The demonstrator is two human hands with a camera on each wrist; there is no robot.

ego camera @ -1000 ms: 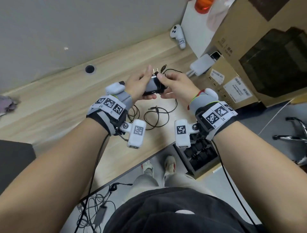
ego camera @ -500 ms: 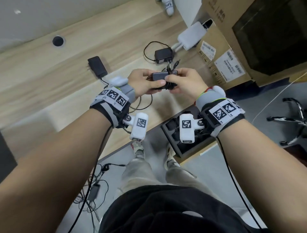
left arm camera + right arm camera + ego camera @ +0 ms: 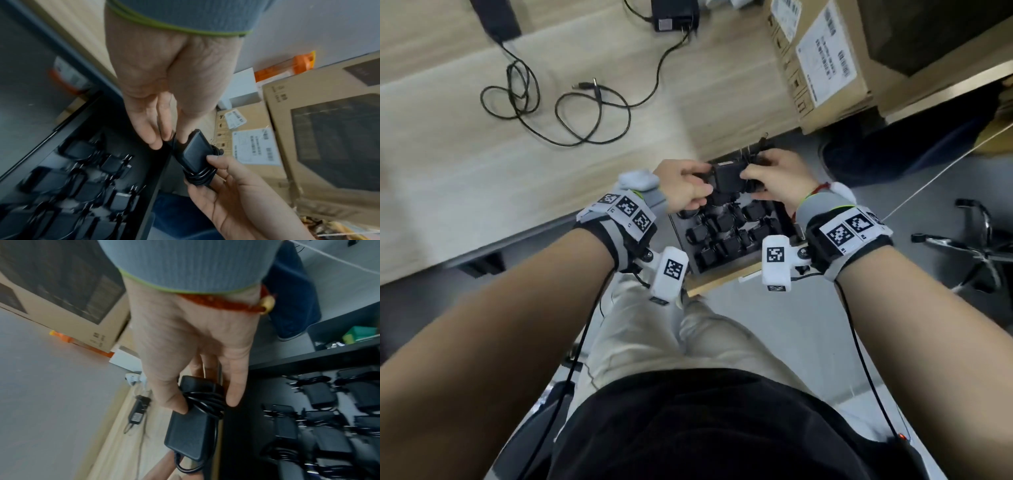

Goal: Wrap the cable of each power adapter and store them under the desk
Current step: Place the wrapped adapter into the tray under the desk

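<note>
while both hands (image 3: 774,178) grip, adapter (image 3: 726,176) crosswise

left hand (image 3: 685,186) + right hand (image 3: 777,181) grip wrapped adapter (image 3: 726,176) | above adapter-filled box (image 3: 722,277) | beside desk (image 3: 448,171)

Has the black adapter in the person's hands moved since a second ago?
Yes. The wrapped adapter, held by the left hand and right hand, has come off the desk toward the person, past its front edge, above the box of adapters.
</note>
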